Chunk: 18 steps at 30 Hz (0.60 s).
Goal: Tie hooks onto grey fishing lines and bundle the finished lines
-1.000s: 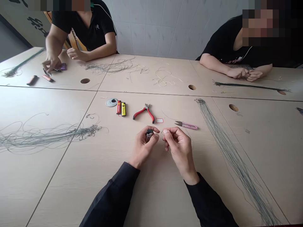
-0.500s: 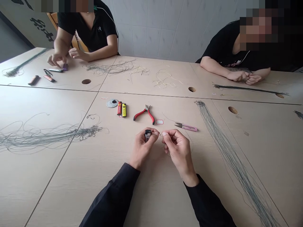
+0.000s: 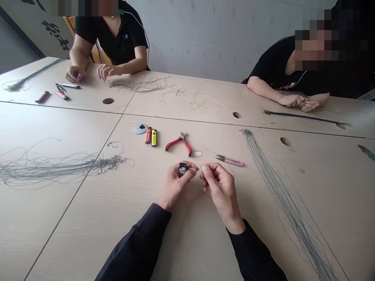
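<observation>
On the desk lie one red lighter, one yellow lighter and one red-handled pliers. The left hand grip is narrow on one black lighter. Above the desk, the right hand pinches one thin line, light and soft, best taken near its end. One pink snips lies beyond.

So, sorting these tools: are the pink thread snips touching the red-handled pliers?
Apart. The head view shows the pink thread snips lying clear of the red-handled pliers, with a small red-edged label between them.
</observation>
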Each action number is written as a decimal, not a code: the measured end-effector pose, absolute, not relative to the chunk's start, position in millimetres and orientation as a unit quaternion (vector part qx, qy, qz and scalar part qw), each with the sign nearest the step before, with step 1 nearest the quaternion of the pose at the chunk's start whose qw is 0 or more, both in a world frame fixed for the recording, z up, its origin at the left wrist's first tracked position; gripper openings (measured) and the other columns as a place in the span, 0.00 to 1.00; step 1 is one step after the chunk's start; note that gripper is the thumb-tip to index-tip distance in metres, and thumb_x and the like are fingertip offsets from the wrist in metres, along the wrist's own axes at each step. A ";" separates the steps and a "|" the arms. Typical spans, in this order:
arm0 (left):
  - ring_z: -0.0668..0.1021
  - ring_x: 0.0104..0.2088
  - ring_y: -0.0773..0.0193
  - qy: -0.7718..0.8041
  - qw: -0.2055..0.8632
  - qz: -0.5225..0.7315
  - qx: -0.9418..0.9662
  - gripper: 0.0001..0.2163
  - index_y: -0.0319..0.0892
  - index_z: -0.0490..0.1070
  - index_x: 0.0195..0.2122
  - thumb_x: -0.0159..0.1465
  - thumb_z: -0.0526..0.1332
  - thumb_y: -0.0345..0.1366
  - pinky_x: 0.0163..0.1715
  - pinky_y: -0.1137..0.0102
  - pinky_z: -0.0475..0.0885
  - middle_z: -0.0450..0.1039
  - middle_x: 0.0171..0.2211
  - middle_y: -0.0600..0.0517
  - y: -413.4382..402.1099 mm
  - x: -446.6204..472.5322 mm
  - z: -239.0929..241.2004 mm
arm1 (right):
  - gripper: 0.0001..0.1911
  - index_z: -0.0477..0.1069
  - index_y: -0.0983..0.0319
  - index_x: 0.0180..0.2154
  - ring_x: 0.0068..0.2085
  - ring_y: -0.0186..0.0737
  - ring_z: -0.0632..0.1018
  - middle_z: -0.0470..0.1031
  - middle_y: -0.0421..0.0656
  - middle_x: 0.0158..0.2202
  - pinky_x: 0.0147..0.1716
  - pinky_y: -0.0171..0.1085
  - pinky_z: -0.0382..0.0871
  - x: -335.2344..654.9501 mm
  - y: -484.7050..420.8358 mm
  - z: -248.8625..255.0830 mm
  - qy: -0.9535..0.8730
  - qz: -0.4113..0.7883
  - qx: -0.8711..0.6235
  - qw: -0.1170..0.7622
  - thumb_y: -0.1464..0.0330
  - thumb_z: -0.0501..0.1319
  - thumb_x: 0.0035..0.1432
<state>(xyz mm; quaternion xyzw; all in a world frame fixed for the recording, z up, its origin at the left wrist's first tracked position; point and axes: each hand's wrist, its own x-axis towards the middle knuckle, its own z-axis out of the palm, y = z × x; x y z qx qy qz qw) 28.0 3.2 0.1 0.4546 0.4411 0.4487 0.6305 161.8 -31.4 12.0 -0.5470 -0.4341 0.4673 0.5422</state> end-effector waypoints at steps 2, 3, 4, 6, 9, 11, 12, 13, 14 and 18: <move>0.61 0.23 0.73 0.435 0.636 0.443 0.458 0.10 0.38 0.72 0.31 0.61 0.64 0.41 0.24 0.75 0.57 0.65 0.23 0.56 2.5 28.1 1.1 | 0.13 0.73 0.62 0.38 0.25 0.30 0.70 0.71 0.39 0.29 0.21 0.29 0.67 162.0 -31.6 11.9 -0.440 0.463 -0.546 0.543 0.58 0.63 0.64; 0.62 0.23 0.73 0.430 0.639 0.443 0.459 0.11 0.38 0.72 0.31 0.61 0.64 0.41 0.24 0.75 0.57 0.66 0.23 0.56 2.1 28.3 1.7 | 0.13 0.73 0.62 0.38 0.25 0.30 0.70 0.72 0.39 0.29 0.22 0.29 0.67 162.2 -31.6 12.0 -0.443 0.461 -0.543 0.544 0.58 0.62 0.64; 0.62 0.23 0.73 0.425 0.642 0.443 0.460 0.11 0.38 0.71 0.30 0.61 0.65 0.42 0.24 0.75 0.58 0.68 0.24 0.56 1.8 28.6 2.3 | 0.12 0.73 0.62 0.38 0.25 0.30 0.70 0.72 0.39 0.29 0.22 0.29 0.67 162.4 -31.7 12.0 -0.447 0.460 -0.541 0.544 0.59 0.62 0.64; 0.63 0.23 0.73 0.416 0.646 0.446 0.460 0.10 0.38 0.71 0.30 0.61 0.65 0.41 0.25 0.75 0.58 0.70 0.25 0.54 1.2 29.2 3.1 | 0.12 0.74 0.62 0.38 0.26 0.30 0.71 0.72 0.39 0.30 0.23 0.29 0.67 162.7 -31.7 12.2 -0.454 0.461 -0.535 0.544 0.59 0.62 0.65; 0.63 0.23 0.73 0.409 0.647 0.452 0.459 0.10 0.38 0.71 0.31 0.61 0.65 0.40 0.25 0.74 0.58 0.72 0.26 0.53 0.9 30.0 3.1 | 0.11 0.74 0.61 0.39 0.27 0.31 0.72 0.73 0.40 0.30 0.24 0.30 0.68 163.3 -31.7 12.6 -0.458 0.466 -0.528 0.542 0.59 0.61 0.65; 0.62 0.23 0.73 0.407 0.646 0.456 0.457 0.10 0.38 0.71 0.31 0.61 0.65 0.41 0.24 0.74 0.58 0.70 0.25 0.55 0.9 30.4 2.5 | 0.11 0.74 0.60 0.40 0.28 0.32 0.72 0.74 0.40 0.31 0.25 0.31 0.69 163.6 -31.7 13.5 -0.469 0.460 -0.531 0.536 0.59 0.61 0.65; 0.61 0.22 0.73 0.407 0.645 0.457 0.457 0.10 0.38 0.71 0.30 0.61 0.65 0.41 0.24 0.74 0.57 0.67 0.23 0.56 1.0 30.6 2.2 | 0.11 0.74 0.60 0.40 0.28 0.32 0.72 0.74 0.40 0.31 0.26 0.31 0.68 163.8 -31.7 14.2 -0.480 0.450 -0.535 0.530 0.60 0.61 0.65; 0.61 0.22 0.73 0.410 0.643 0.459 0.456 0.10 0.39 0.71 0.30 0.61 0.65 0.41 0.24 0.74 0.57 0.65 0.22 0.57 1.1 30.7 1.9 | 0.10 0.74 0.60 0.39 0.28 0.32 0.71 0.74 0.40 0.31 0.27 0.31 0.68 164.0 -31.7 15.1 -0.494 0.437 -0.540 0.523 0.60 0.60 0.66; 0.60 0.22 0.73 0.413 0.641 0.460 0.455 0.11 0.39 0.70 0.30 0.61 0.65 0.41 0.24 0.74 0.56 0.63 0.21 0.58 1.1 30.7 1.5 | 0.10 0.74 0.60 0.39 0.28 0.32 0.71 0.73 0.39 0.30 0.28 0.31 0.68 164.3 -31.6 16.0 -0.509 0.421 -0.546 0.515 0.61 0.60 0.66; 0.59 0.22 0.73 0.418 0.636 0.465 0.452 0.10 0.39 0.70 0.29 0.62 0.64 0.41 0.24 0.74 0.55 0.60 0.21 0.58 1.8 29.9 -1.3 | 0.09 0.73 0.60 0.38 0.33 0.34 0.72 0.72 0.39 0.31 0.34 0.32 0.68 165.2 -31.5 18.6 -0.538 0.385 -0.555 0.504 0.62 0.59 0.67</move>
